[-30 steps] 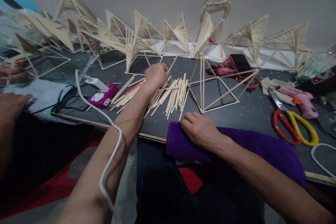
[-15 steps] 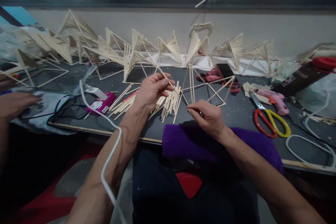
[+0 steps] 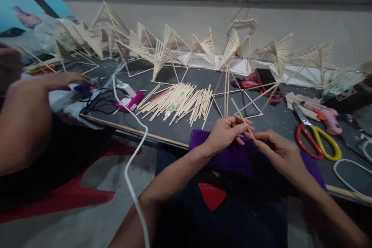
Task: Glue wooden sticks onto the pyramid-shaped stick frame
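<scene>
My left hand (image 3: 229, 133) is closed in a pinch on a thin wooden stick (image 3: 238, 111), which slants up and to the left from the fingers. At the stick's lower end my right hand (image 3: 279, 151) has its thumb and forefinger closed around the tip. Both hands are above a purple cloth (image 3: 200, 139) at the table's front edge. Just behind them stands an open frame of glued sticks (image 3: 247, 104). To their left lies a loose pile of wooden sticks (image 3: 186, 104), with a green-marked strip of plastic on it.
Scissors (image 3: 318, 139) and a pink glue gun (image 3: 328, 114) lie at the right. Finished stick models (image 3: 203, 48) line the wall. A white cable (image 3: 130, 178) hangs across the front left, past a purple power adapter (image 3: 130, 100). A co-worker's arm (image 3: 29, 112) reaches in from the left.
My left hand has moved right and down, away from the pile, bringing the stick to my right hand. The view has shifted left, and the co-worker's arm reaches farther in.
</scene>
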A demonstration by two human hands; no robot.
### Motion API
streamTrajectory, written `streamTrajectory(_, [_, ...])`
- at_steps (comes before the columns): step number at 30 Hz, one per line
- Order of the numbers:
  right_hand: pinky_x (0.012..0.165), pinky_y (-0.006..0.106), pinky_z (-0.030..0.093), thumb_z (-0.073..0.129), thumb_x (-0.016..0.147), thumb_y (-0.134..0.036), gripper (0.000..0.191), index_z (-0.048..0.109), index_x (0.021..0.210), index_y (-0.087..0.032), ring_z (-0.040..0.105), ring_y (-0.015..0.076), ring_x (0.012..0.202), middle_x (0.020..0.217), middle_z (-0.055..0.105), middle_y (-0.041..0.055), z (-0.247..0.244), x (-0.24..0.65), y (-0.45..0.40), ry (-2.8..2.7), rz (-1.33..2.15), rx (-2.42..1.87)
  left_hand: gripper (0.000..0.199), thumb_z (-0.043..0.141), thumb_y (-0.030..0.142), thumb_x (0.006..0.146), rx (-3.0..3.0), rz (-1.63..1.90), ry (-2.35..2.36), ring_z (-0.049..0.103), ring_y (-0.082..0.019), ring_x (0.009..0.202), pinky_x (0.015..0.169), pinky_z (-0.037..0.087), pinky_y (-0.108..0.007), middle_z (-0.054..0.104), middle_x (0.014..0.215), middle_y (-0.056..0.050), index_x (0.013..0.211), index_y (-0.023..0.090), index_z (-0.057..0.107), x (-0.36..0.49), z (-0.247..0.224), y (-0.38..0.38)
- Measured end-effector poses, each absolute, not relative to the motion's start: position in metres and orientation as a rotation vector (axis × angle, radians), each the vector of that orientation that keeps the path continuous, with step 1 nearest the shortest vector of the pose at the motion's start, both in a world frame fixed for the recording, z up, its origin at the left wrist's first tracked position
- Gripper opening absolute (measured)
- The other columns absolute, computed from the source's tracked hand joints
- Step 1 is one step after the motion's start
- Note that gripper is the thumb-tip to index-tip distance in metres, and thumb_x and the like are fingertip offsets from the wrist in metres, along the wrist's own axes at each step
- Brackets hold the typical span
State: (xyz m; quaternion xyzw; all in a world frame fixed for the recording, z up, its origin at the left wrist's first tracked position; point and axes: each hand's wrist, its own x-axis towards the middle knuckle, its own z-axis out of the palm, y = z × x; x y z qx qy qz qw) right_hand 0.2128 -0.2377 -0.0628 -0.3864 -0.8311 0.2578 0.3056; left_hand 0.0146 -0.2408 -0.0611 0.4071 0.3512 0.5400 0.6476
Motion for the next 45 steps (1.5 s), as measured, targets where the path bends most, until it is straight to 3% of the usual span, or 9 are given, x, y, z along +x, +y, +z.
streamTrajectory(10, [0.058,0.024,0.045,0.046,0.098,-0.029,0.014,0.057,0.094,-0.021,0.06,0.013,0.063,0.076,0.064,0.0009,-0.068,0.214,-0.234,-2.379,0.606,-1.045,0.028,0.074,0.039,0.078,0.836,1.412,0.899,0.072,-0.015,0.067,0.045,0.05,-0.017,0.074,0.088,-0.007,0.093,0.016,0.069,-0.008,-0.065,-0.246])
streamTrajectory(16, [0.062,0.024,0.047,0.049,0.097,-0.026,0.014,0.062,0.099,-0.02,0.065,0.013,0.066,0.082,0.07,0.0027,-0.062,0.189,-0.24,-2.375,0.595,-0.924,0.028,0.078,0.037,0.075,0.707,1.54,0.961,0.071,-0.013,0.062,0.042,0.047,-0.014,0.075,0.084,-0.007,0.089,0.015,0.068,-0.028,-0.072,-0.265])
streamTrajectory(25, [0.067,0.023,0.048,0.054,0.094,-0.022,0.016,0.07,0.09,-0.018,0.064,0.0132,0.072,0.078,0.068,0.0028,-0.067,0.176,-0.236,-2.252,0.671,-0.939,0.036,0.082,0.043,0.067,0.621,1.757,1.166,0.07,-0.012,0.057,0.04,0.048,-0.013,0.073,0.072,-0.003,0.078,0.015,0.062,-0.045,-0.067,-0.273])
streamTrajectory(29, [0.065,0.024,0.047,0.055,0.094,-0.026,0.018,0.071,0.088,-0.018,0.065,0.0142,0.069,0.077,0.07,0.0032,-0.069,0.195,-0.222,-2.244,0.501,-1.089,0.034,0.081,0.043,0.068,0.667,1.767,1.199,0.069,-0.012,0.055,0.04,0.048,-0.013,0.073,0.07,-0.003,0.076,0.016,0.062,-0.046,-0.068,-0.27])
streamTrajectory(32, [0.075,0.03,0.05,0.06,0.09,-0.027,0.017,0.071,0.099,-0.017,0.066,0.0193,0.084,0.093,0.071,0.0088,-0.064,0.207,-0.215,-2.17,0.272,-1.139,0.033,0.081,0.041,0.068,0.698,1.753,1.187,0.069,-0.012,0.055,0.04,0.048,-0.013,0.073,0.07,-0.003,0.075,0.015,0.063,-0.043,-0.065,-0.267])
streamTrajectory(35, [0.085,0.034,0.051,0.064,0.089,-0.029,0.028,0.068,0.115,-0.018,0.064,0.0209,0.101,0.114,0.066,0.0119,-0.057,0.204,-0.218,-2.171,0.407,-0.924,0.03,0.081,0.038,0.07,0.748,1.715,1.158,0.07,-0.012,0.057,0.042,0.049,-0.014,0.073,0.073,-0.003,0.078,0.015,0.064,-0.035,-0.06,-0.261])
streamTrajectory(40, [0.068,0.024,0.048,0.056,0.095,-0.024,0.016,0.071,0.094,-0.017,0.062,0.0125,0.073,0.079,0.067,0.0036,-0.057,0.184,-0.226,-2.176,0.632,-0.811,0.029,0.079,0.038,0.073,0.89,1.638,1.177,0.069,-0.013,0.055,0.043,0.05,-0.016,0.072,0.071,-0.003,0.078,0.014,0.064,-0.023,-0.054,-0.245])
streamTrajectory(45, [0.067,0.022,0.046,0.059,0.093,-0.025,0.015,0.071,0.092,-0.017,0.062,0.0118,0.071,0.077,0.068,0.0024,-0.062,0.172,-0.22,-2.141,0.71,-0.835,0.03,0.078,0.041,0.073,0.993,1.671,1.207,0.067,-0.011,0.052,0.043,0.049,-0.017,0.071,0.069,-0.003,0.078,0.014,0.065,-0.026,-0.045,-0.229])
